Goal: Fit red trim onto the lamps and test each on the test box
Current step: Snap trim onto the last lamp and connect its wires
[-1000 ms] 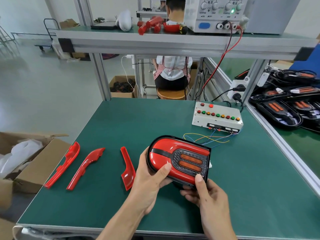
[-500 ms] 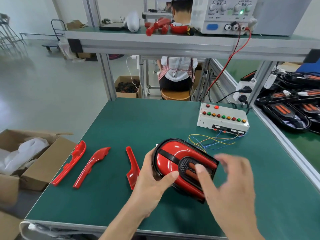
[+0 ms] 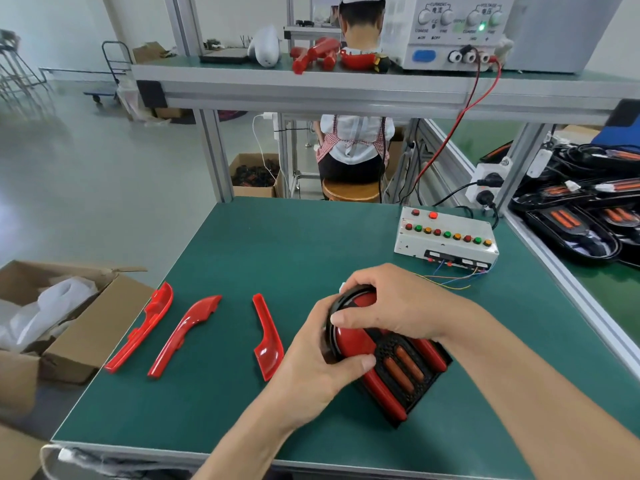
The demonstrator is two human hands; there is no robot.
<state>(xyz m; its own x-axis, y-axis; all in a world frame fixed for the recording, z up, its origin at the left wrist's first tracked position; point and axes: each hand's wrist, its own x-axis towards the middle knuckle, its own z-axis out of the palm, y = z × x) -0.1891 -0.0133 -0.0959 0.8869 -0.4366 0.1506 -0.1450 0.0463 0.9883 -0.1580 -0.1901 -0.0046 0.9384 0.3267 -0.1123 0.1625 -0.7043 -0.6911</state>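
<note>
A black lamp with red trim and two orange bars [image 3: 391, 365] lies on the green table [image 3: 277, 244] near the front. My left hand [image 3: 318, 368] grips its rounded left end, thumb on the red face. My right hand [image 3: 398, 306] curls over the lamp's far rounded end, fingers wrapped around the rim. Three loose red trim pieces [image 3: 142, 329] [image 3: 183, 336] [image 3: 266, 336] lie in a row to the left. The white test box [image 3: 446, 240] with coloured buttons stands at the back right, thin wires trailing from it.
An open cardboard box [image 3: 59, 317] with plastic wrap sits left of the table. Black lamps [image 3: 581, 216] are piled on the right bench. A power supply [image 3: 453, 29] and red parts stand on the upper shelf. A person sits beyond the table, back turned.
The lamp has been turned and laid lower on the table. My right hand left its near edge, swung over the top and now grips the far rounded end.
</note>
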